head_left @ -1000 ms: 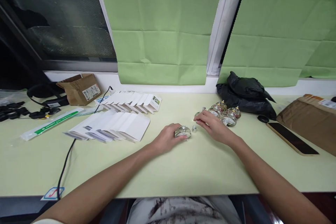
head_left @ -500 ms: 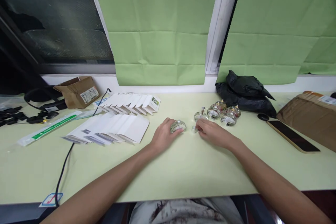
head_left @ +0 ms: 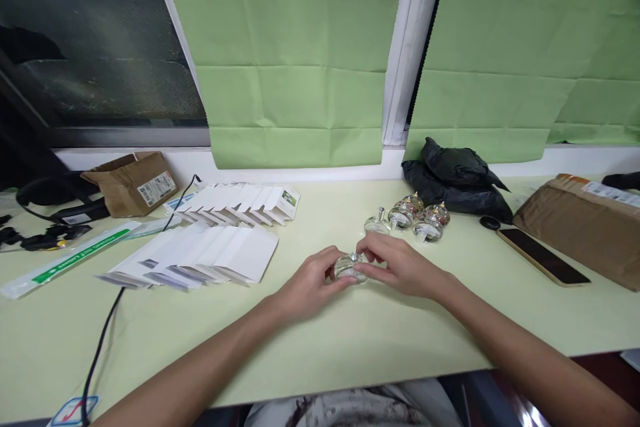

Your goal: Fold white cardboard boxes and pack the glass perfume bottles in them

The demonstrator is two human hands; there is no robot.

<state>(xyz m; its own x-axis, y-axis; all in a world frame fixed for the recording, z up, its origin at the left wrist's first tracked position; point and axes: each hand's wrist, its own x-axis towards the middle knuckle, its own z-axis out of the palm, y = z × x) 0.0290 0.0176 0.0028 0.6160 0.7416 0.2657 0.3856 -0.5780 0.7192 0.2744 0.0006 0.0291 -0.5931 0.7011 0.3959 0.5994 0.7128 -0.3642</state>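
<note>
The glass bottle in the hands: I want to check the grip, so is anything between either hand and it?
Nothing visible. The left hand and right hand both touch the glass bottle directly.

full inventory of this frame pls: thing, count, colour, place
held glass bottle: 1, clear, table centre, between both hands
other glass bottles: about 3, clear, grouped behind the hands
white cartons: two overlapping rows, count unclear, left of centre
black plastic bag: 1, against the wall, right
phone: 1, dark screen, right, lying flat
brown parcel: 1, far right
open cardboard box: 1, brown, far left
long sleeve with green label: 1, white, left
black cable: 1, runs to the front edge, left
table: 1, pale green
green blinds: 2, over the window
left hand: 1, fingers on the bottle
right hand: 1, fingers on the bottle's top
</note>
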